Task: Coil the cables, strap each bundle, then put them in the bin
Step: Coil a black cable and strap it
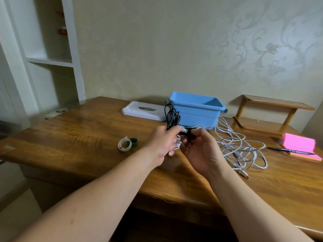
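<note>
Both hands raised over the middle of the wooden table (pixel 73 130), close together. Left hand (pixel 163 142) closed around a coiled black cable (pixel 172 117) — its loops stand up out of the fist, in front of the near wall of the blue bin (pixel 197 112). Something white shows below the left fingers too; possibly another cable or strap end, but the blur makes it hard to tell.

Right hand (pixel 201 151) palm toward the camera, fingers curled, thumb and fingertips pinched on a dark strap (pixel 187 134) with a bit of green at the bundle's waist. The two hands almost touch there.

Blue bin sits open at the back of the table, its inside mostly hidden from this angle. White lid (pixel 145 110) with a grey handle lies flat just left of it.

Loose white cable (pixel 241 147) sprawls in a tangle to the right of the hands, uncoiled, one plug end lying near the table's front edge.

Left of the hands, two spare straps rolled up and touching — one white (pixel 124 144), one green (pixel 134 142).

Far right: pink sticky-note pad (pixel 300 144) with a black pen (pixel 288 150) lying across its near edge. Small wooden shelf (pixel 272 109) behind that, against the wall.
</note>
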